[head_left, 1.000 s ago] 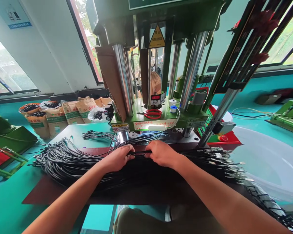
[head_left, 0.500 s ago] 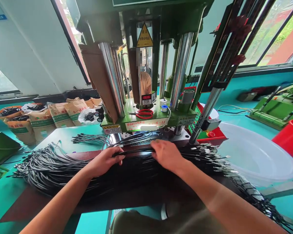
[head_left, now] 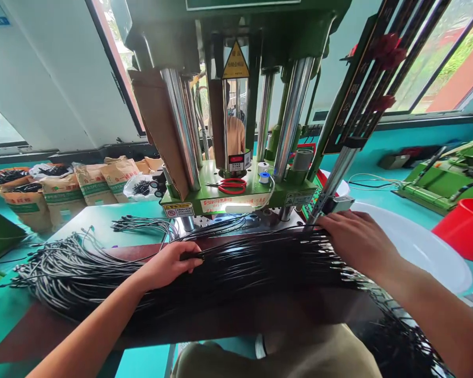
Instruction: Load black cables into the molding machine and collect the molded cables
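Note:
A wide spread of black cables [head_left: 256, 262] lies across the brown board in front of me. My left hand [head_left: 175, 262] is closed around a few cables at the upper edge of the spread, thumb and fingers together. Over at the cables' right ends, my right hand [head_left: 350, 236] pinches the end of a cable; its fingertips are partly hidden. Pale metallic connector tips [head_left: 331, 257] show below that hand. Behind both hands, more black cables [head_left: 220, 226] lie on the metal bed of the green press [head_left: 236, 202].
Red-handled scissors [head_left: 232, 185] and a blue-and-white tape roll [head_left: 264, 177] rest on the press ledge. A white tub [head_left: 429, 257] and red bucket [head_left: 465, 231] stand at right. Paper sacks [head_left: 65, 197] line the left wall. A person [head_left: 235, 134] is behind the press.
My right hand has moved right, from the middle of the cables to their connector ends. My left hand has stayed nearly in place, still gripping cables.

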Motion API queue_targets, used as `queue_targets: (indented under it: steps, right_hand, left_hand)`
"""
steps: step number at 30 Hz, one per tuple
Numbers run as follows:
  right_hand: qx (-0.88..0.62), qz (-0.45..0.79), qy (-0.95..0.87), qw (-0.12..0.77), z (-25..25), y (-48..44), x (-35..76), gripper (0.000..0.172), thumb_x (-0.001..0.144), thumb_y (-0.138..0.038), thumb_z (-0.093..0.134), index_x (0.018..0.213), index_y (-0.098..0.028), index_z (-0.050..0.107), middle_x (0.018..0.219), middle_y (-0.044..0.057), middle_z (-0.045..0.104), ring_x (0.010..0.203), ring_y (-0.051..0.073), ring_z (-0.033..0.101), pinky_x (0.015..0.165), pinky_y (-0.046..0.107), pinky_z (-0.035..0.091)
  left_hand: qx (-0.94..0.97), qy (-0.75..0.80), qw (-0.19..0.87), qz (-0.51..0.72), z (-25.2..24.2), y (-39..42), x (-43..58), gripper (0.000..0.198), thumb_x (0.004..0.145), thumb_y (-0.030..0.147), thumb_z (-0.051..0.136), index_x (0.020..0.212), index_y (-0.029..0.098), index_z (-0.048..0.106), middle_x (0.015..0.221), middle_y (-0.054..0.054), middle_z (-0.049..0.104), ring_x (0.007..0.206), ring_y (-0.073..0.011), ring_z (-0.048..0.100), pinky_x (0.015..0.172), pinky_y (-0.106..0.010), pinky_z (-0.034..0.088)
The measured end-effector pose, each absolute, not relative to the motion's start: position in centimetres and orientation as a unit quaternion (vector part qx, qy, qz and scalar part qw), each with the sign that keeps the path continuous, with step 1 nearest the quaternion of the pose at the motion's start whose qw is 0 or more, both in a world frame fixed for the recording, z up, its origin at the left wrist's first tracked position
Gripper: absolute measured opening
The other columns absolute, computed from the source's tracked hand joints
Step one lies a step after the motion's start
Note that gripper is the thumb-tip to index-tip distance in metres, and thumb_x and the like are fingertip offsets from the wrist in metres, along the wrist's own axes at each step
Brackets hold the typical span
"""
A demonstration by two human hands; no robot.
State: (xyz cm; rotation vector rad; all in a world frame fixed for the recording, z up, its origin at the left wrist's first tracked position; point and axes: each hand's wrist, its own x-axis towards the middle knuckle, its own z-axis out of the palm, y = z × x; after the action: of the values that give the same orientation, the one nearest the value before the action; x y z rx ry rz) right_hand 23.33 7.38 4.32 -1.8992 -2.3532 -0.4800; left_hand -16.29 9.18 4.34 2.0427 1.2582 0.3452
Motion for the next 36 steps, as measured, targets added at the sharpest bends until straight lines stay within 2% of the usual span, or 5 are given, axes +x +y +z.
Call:
queue_targets:
  steps: [10, 16, 21, 25, 36]
  right_hand:
    - [-0.485, -0.087, -0.867, 0.074, 3.5, 6.4, 22.7, 0.033, 0.086, -0.004, 0.037, 0.101, -0.020, 0.062, 0.098, 0.010, 0.064, 0.095, 0.023, 0.058, 0.080, 0.034, 0.044]
    - [-0.282, 0.018, -0.954, 0.096, 2.4, 4.3, 18.0, 0.039, 0.085, -0.015, 0.051, 0.123, -0.022, 0.059, 0.120, 0.012, 0.061, 0.116, 0.025, 0.051, 0.102, 0.044, 0.036]
    - [-0.456, 0.234, -0.810, 0.285, 2.2, 6.2, 21.1, 0.061, 0.084, -0.029, 0.060, 0.141, -0.032, 0.040, 0.142, 0.007, 0.047, 0.130, 0.026, 0.042, 0.108, 0.047, 0.033]
    - [-0.468, 0.442, -0.623, 0.444, 2.3, 6.5, 20.4, 0.043, 0.090, -0.047, 0.051, 0.128, -0.026, 0.056, 0.122, 0.007, 0.064, 0.114, 0.023, 0.058, 0.100, 0.040, 0.045]
    - [-0.409, 0.571, -0.653, 0.283, 2.3, 3.6, 15.7, 0.041, 0.094, -0.048, 0.040, 0.129, -0.031, 0.053, 0.114, 0.006, 0.064, 0.043, 0.006, 0.056, 0.038, 0.021, 0.046]
  left_hand:
    - [0.750, 0.332, 0.569, -0.054, 9.1, 5.8, -10.5, 0.054, 0.072, 0.045, 0.071, 0.121, 0.027, 0.060, 0.109, -0.003, 0.069, 0.098, -0.0221, 0.062, 0.081, -0.029, 0.048]
    - [0.381, 0.310, 0.862, 0.127, 2.2, 1.5, 0.0, 0.043, 0.061, 0.052, 0.075, 0.076, 0.014, 0.063, 0.065, -0.006, 0.062, 0.051, -0.0139, 0.057, 0.050, -0.027, 0.044]
    - [0.289, 0.341, 0.851, 0.278, -0.1, -0.1, 0.2, 0.043, 0.073, 0.034, 0.073, 0.108, 0.014, 0.058, 0.069, -0.002, 0.060, 0.043, -0.0054, 0.043, 0.042, -0.020, 0.032]
    - [0.290, 0.332, 0.847, 0.297, 0.2, -0.1, -0.6, 0.037, 0.082, 0.029, 0.064, 0.114, 0.014, 0.055, 0.072, -0.002, 0.059, 0.046, -0.0058, 0.045, 0.044, -0.020, 0.031]
    - [0.262, 0.351, 0.838, 0.326, 0.2, 0.8, 0.1, 0.016, 0.083, 0.023, 0.063, 0.091, 0.010, 0.057, 0.071, -0.006, 0.064, 0.054, -0.0096, 0.057, 0.054, -0.021, 0.042]
